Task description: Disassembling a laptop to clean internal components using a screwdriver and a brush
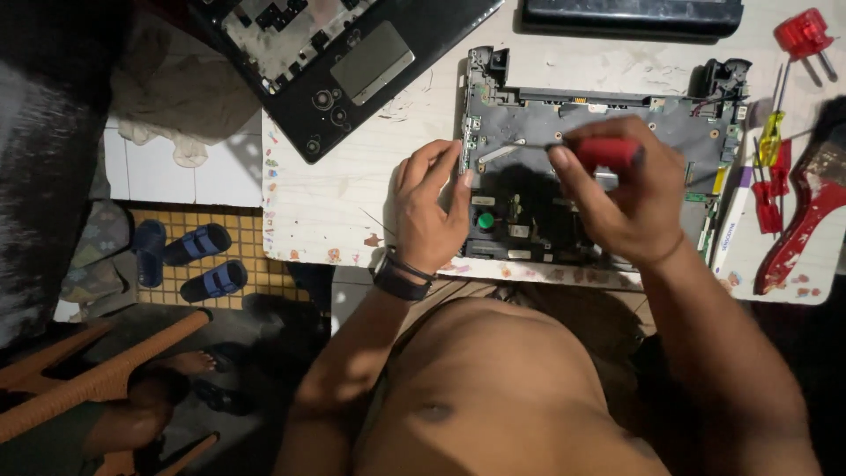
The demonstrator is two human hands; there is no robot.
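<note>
A pale, scuffed table [352, 203] is seen, and on it lies an opened laptop base [599, 132], grey and flat, with small boards and a green round part [486, 220]. Its left edge is steadied by the left hand [429, 207], fingers loosely curled against the frame, grasping nothing. A red-handled screwdriver [606, 154] is gripped in the clenched fingers of the right hand [621, 198], the thin shaft pointing left over the base. A screw is judged to be worked now; careful, straight pressure would be needed next. A worn brush [806, 220] lies at the right.
</note>
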